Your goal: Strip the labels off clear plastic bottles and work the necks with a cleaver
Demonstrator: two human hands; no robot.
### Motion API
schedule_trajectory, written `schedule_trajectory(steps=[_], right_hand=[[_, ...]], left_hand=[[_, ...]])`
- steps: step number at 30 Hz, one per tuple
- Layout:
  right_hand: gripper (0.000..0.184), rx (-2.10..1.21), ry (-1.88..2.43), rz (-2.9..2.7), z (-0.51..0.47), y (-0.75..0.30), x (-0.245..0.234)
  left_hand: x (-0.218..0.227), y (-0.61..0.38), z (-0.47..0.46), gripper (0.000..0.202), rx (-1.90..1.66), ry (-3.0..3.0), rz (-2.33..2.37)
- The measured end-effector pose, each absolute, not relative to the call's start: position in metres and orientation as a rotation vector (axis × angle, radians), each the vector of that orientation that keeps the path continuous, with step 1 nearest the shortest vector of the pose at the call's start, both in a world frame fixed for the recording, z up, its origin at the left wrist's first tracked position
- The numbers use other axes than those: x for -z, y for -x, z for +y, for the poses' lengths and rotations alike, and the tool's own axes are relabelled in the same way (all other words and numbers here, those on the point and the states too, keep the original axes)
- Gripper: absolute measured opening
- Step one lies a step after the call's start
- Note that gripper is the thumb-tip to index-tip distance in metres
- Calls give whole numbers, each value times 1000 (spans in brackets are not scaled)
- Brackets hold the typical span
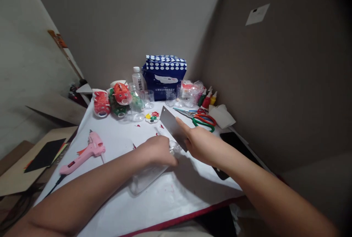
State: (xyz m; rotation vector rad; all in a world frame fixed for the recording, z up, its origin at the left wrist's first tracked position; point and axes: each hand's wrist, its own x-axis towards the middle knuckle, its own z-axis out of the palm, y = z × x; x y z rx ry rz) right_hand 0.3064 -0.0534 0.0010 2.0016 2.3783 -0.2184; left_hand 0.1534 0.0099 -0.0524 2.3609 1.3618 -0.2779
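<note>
A clear plastic bottle lies on the white-covered table, slanting up toward the right. My left hand is closed around it and hides part of its upper side. In my right hand is a kitchen cleaver, its broad grey blade pointing up and away, the index finger laid along it. The dark riveted handle shows below my right wrist. The blade's lower part is close to the bottle's narrow end; I cannot tell whether they touch.
A pink glue gun lies on the left. Green- and orange-handled scissors and a paint palette lie beyond my hands. Behind stand red and green painted bottle figures, clear cups, paint bottles and a blue bag.
</note>
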Motion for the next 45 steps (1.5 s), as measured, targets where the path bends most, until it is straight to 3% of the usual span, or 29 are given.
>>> schedule_trajectory(steps=[13,22,30,45], right_hand=[[84,378,-1985,2199,-113,-334,13],[83,149,-1989,2342,-69,-305,3],[83,278,-1953,2319,-108,-333,22],[78,331,-2077,2503,-60,-322,14]], left_hand=[[53,-153,4,56,242,-2414,1371],[54,-156,1,48,231,-2431,1427],[49,-151,1,82,224,-2497,1277],[55,-153,5,54,254,-2368,1392]])
